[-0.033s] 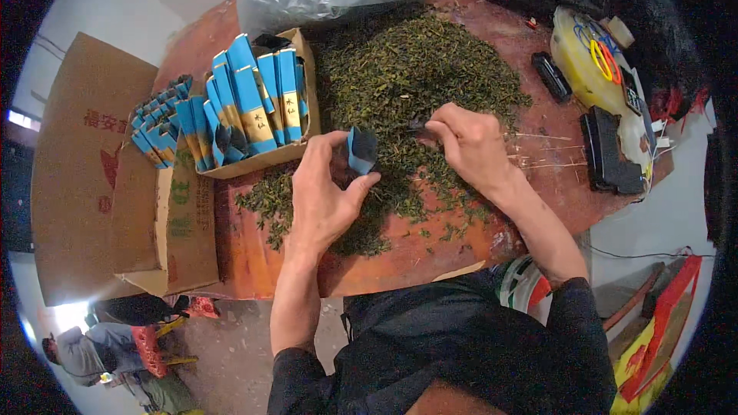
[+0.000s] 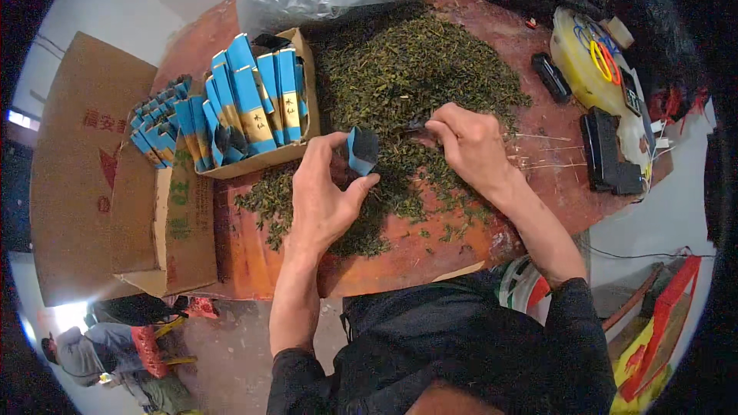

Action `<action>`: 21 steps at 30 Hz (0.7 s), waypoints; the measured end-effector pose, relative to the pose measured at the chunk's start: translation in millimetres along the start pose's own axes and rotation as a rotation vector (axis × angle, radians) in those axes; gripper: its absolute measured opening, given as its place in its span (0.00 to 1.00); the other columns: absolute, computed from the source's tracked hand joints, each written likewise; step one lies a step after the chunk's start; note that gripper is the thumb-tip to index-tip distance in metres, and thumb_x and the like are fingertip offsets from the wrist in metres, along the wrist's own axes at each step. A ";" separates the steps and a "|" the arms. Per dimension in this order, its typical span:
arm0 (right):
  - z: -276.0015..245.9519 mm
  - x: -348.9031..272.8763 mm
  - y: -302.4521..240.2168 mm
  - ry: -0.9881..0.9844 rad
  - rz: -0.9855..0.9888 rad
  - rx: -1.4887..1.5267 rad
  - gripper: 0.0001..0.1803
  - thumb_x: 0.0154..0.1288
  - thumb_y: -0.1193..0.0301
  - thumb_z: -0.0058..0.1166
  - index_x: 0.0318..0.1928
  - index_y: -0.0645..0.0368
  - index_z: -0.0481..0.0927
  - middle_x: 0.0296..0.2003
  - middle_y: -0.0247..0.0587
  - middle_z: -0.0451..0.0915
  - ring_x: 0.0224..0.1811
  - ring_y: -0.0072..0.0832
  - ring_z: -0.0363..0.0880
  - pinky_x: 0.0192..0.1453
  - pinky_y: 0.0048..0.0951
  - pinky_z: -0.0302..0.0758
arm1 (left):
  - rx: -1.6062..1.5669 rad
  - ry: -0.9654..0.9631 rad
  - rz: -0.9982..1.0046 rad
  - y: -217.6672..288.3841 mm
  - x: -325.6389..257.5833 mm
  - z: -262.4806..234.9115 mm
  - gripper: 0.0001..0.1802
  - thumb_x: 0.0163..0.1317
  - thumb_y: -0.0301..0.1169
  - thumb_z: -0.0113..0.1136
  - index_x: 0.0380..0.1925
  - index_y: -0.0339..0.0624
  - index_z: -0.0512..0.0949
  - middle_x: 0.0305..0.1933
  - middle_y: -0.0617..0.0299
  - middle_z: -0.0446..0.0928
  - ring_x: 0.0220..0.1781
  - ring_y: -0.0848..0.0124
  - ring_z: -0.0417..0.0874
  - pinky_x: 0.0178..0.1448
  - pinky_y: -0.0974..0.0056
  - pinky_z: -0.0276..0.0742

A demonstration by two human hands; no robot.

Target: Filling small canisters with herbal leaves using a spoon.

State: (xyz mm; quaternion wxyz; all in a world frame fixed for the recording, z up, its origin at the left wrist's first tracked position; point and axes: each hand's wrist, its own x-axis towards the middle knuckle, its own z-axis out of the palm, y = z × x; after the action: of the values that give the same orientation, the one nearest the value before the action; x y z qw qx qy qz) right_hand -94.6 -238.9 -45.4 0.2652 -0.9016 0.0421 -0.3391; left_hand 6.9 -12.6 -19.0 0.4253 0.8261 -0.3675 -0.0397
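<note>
Blue, open-topped packet [image 2: 361, 150] is pinched upright in the left hand [image 2: 327, 196] above the loose tea leaves [image 2: 415, 77] on the surface [image 2: 430, 250], while the right hand [image 2: 469, 142], fingers curled, seemingly gathers leaves.
</note>
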 end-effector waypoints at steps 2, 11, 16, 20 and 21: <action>2.9 -2.7 2.6 0.016 0.003 0.017 0.02 0.66 0.79 0.61 0.34 0.62 0.82 0.26 0.46 0.82 0.26 0.40 0.84 0.29 0.35 0.77 | -0.008 0.002 0.002 -4.3 -0.2 1.6 0.36 0.50 0.31 0.80 0.57 0.36 0.73 0.48 0.50 0.81 0.48 0.56 0.84 0.54 0.57 0.79; 0.6 -3.1 -1.5 0.082 0.049 0.096 0.04 0.69 0.80 0.58 0.34 0.64 0.82 0.24 0.41 0.83 0.24 0.29 0.84 0.28 0.29 0.77 | -0.048 0.038 -0.011 -10.8 -0.9 6.2 0.35 0.48 0.28 0.80 0.56 0.37 0.74 0.45 0.52 0.81 0.43 0.58 0.84 0.50 0.57 0.80; -3.1 -4.3 0.2 0.090 0.038 0.073 0.04 0.69 0.80 0.57 0.35 0.64 0.82 0.25 0.40 0.83 0.24 0.26 0.84 0.28 0.27 0.77 | -0.079 0.036 0.020 -13.8 -0.8 10.0 0.31 0.51 0.24 0.77 0.56 0.37 0.75 0.44 0.54 0.78 0.38 0.63 0.85 0.44 0.60 0.82; -6.8 -6.2 1.9 0.092 0.072 0.077 0.04 0.71 0.80 0.57 0.36 0.64 0.82 0.25 0.40 0.84 0.24 0.24 0.84 0.28 0.25 0.78 | -0.062 0.051 0.042 -16.9 -1.0 12.8 0.32 0.50 0.24 0.77 0.56 0.37 0.75 0.45 0.53 0.78 0.40 0.61 0.85 0.44 0.59 0.82; -7.6 -5.9 2.2 0.092 0.076 0.074 0.04 0.71 0.80 0.57 0.37 0.65 0.82 0.25 0.39 0.83 0.25 0.23 0.84 0.29 0.25 0.78 | -0.054 0.055 0.057 -17.9 -0.9 13.3 0.32 0.50 0.25 0.78 0.56 0.37 0.74 0.45 0.53 0.78 0.40 0.61 0.84 0.44 0.59 0.82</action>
State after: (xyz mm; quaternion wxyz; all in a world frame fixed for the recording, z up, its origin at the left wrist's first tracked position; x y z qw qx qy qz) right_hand -103.7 -242.6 -45.2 0.3090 -0.8723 0.0759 -0.3712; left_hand 11.5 -14.5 -40.8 0.4583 0.8044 -0.3776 -0.0148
